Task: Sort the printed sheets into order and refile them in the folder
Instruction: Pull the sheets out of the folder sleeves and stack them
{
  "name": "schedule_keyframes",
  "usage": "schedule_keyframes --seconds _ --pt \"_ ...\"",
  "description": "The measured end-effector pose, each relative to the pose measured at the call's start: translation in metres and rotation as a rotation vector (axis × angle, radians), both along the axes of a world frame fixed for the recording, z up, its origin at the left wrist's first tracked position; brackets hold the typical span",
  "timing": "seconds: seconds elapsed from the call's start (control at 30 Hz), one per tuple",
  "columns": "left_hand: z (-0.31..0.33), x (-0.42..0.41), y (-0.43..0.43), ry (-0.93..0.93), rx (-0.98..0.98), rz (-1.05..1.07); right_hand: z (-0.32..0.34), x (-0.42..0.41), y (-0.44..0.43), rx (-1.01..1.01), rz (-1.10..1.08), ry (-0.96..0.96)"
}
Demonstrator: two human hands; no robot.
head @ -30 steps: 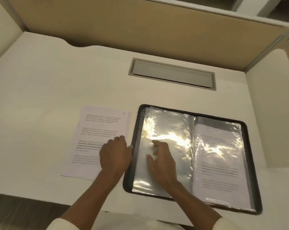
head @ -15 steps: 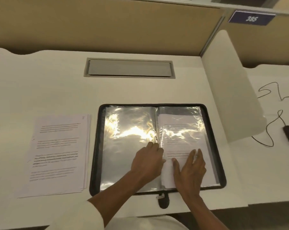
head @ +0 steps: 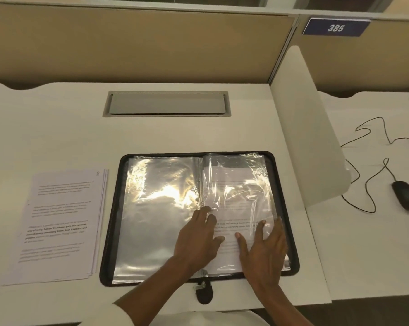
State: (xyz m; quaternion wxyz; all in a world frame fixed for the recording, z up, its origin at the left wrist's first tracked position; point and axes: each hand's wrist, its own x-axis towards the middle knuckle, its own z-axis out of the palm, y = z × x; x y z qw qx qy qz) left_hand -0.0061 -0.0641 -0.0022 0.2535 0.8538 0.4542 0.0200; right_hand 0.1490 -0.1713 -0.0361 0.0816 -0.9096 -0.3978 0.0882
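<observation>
- Desk [head: 57, 128], white, carries everything; a grey cable hatch [head: 167, 103] is let into it at 12 o'clock from the folder.
- Zip folder [head: 115, 208] with black rim lies open and flat in the middle of the desk. Its left page is an empty clear sleeve [head: 158, 220] with strong glare.
- Stack of printed sheets [head: 62, 222] lies loose at 9 o'clock from the folder, just beside its rim. The top sheet faces up and has a handwritten mark in its 1 o'clock corner, possibly an 8.
- One printed sheet [head: 241, 198] is already inside the right sleeve, under wrinkled film.
- Right hand [head: 262, 248] lies flat on this sleeve at its 5 o'clock part, with the fingers straight and spread apart; it presses and grips nothing.
- Left hand [head: 198, 238] rests at the 6 o'clock end of the spine, its fingers close together and a little bent on the inner edge of the right sleeve; I see no pinch.
- Zip puller [head: 202, 288] hangs over the desk edge at 6 o'clock.
- Judgement: the step in hand seems to be seating and smoothing the filed sheet. Most of the task is left, because the stack is outside.
- Next move probably calls for one hand to take the correct following sheet from the stack. The other must open a thin, slippery sleeve, so the paper may catch on the film.
</observation>
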Motion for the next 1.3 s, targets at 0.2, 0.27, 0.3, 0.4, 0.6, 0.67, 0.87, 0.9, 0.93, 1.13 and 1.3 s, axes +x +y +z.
schedule_keyframes --seconds 0.2,0.27,0.3,0.4,0.6,0.67,0.87,0.9,0.93,1.13,1.3 --pt "0.000 0.009 -0.001 -0.069 -0.014 0.099 0.003 0.002 -0.001 0.119 0.113 0.013" --pt "0.001 0.012 -0.002 -0.118 -0.045 0.186 0.006 0.000 -0.001 0.179 0.130 0.076" --pt "0.002 0.014 -0.002 -0.143 -0.058 0.238 0.009 -0.001 -0.001 0.209 0.119 0.128" --pt "0.006 0.021 0.002 -0.194 -0.066 0.368 0.019 -0.004 0.001 0.282 0.019 0.320" --pt "0.011 0.027 0.011 -0.116 -0.093 0.422 0.022 0.006 0.005 0.187 -0.061 0.350" --pt "0.007 0.026 0.008 -0.048 -0.110 0.377 0.017 0.010 0.004 0.071 -0.017 0.165" --pt "-0.014 0.023 -0.008 0.028 -0.060 0.305 0.001 0.015 -0.007 -0.070 0.118 -0.112" --pt "-0.015 0.023 -0.009 0.019 -0.058 0.313 0.000 0.015 -0.008 -0.060 0.143 -0.121" --pt "-0.016 0.023 -0.010 0.006 -0.059 0.318 -0.001 0.014 -0.010 -0.043 0.172 -0.129" --pt "0.003 0.022 -0.006 -0.100 -0.058 0.420 0.004 0.006 -0.007 0.287 0.165 0.103" --pt "0.056 0.024 0.010 -0.209 -0.045 0.569 0.038 -0.010 0.004 0.462 0.208 0.314"
